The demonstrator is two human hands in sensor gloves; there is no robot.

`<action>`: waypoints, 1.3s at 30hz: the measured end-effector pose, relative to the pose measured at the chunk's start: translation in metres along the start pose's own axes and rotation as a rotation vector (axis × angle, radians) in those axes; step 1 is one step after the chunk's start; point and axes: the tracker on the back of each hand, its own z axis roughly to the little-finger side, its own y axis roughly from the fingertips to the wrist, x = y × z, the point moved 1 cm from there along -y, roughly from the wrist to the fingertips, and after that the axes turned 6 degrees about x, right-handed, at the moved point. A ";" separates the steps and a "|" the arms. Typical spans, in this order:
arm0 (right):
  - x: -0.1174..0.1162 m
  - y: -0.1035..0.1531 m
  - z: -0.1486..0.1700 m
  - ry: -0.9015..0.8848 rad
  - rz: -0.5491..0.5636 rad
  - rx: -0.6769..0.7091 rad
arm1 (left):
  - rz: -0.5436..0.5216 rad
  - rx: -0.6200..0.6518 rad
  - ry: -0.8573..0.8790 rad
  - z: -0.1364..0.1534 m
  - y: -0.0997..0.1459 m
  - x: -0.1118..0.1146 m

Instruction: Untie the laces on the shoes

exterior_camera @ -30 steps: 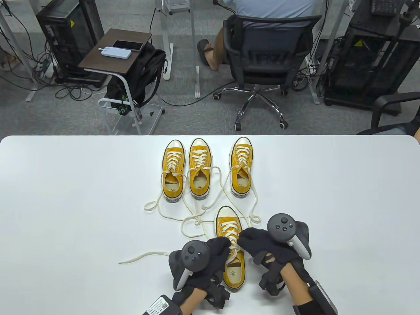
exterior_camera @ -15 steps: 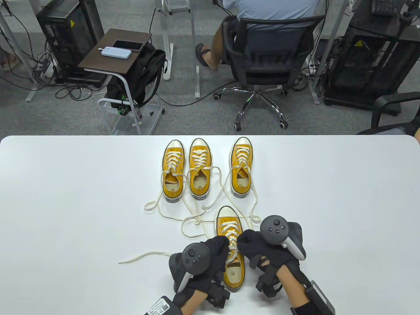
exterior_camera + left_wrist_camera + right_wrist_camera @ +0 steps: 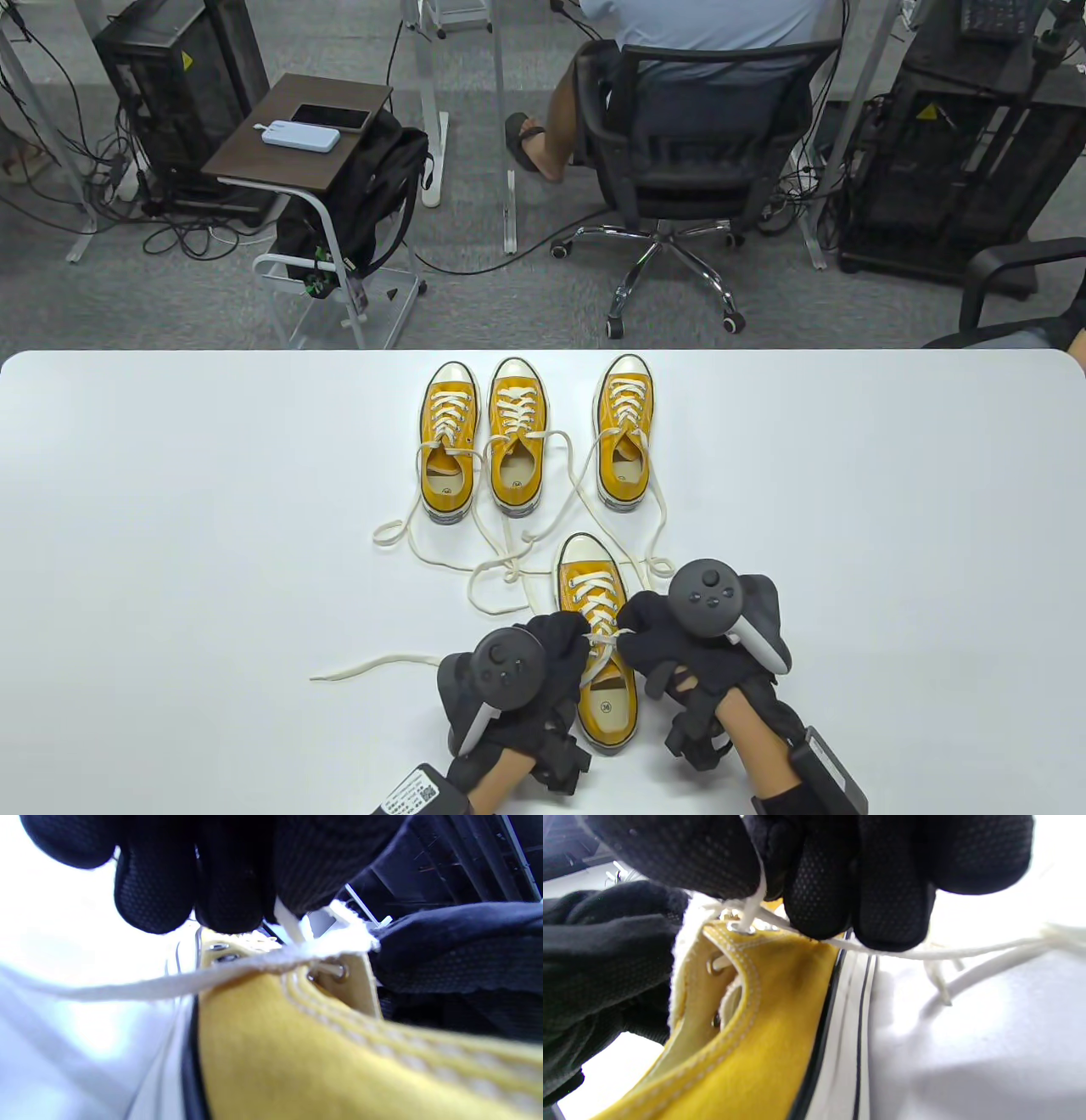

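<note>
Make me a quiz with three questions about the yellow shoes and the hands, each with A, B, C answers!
1. Where is the shoe being worked on? A) nearest the person B) far row C) on the floor
2. How many yellow shoes are on the table? A) two B) four C) six
3. What are both hands doing? A) resting flat B) pinching lace C) waving

Answers: 1 A, it lies between the left hand and right hand. 2 B, three in a row plus one. 3 B, wrist views show fingers on lace.
</note>
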 end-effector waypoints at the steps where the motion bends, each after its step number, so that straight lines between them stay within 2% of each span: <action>1: 0.000 0.000 -0.001 0.023 0.008 0.004 | -0.012 0.010 0.006 0.000 0.000 0.000; 9: 0.000 0.001 -0.008 0.086 0.076 0.073 | -0.061 0.052 0.040 -0.001 -0.002 -0.005; 14: 0.002 0.002 -0.009 0.083 0.111 0.092 | -0.049 0.084 0.071 -0.003 -0.004 -0.004; 15: 0.002 0.003 -0.009 0.088 0.133 0.098 | -0.005 0.079 0.050 -0.004 -0.004 -0.003; 17: 0.003 0.003 -0.009 0.099 0.168 0.107 | -0.040 0.093 0.020 -0.005 -0.003 -0.003; 18: 0.004 0.003 -0.009 0.103 0.166 0.105 | -0.025 0.097 0.009 -0.006 -0.003 -0.003; 20: 0.005 0.005 -0.010 0.108 0.244 0.128 | -0.035 0.097 0.018 -0.005 -0.002 -0.002; 28: 0.007 0.006 -0.011 0.150 0.245 0.121 | -0.066 -0.009 0.095 0.011 -0.001 -0.005; 33: 0.006 0.006 -0.011 0.195 0.233 0.106 | -0.086 -0.023 0.124 0.013 -0.001 -0.007; 39: 0.007 0.007 -0.007 0.163 0.295 0.080 | -0.071 -0.025 0.169 0.013 -0.002 -0.008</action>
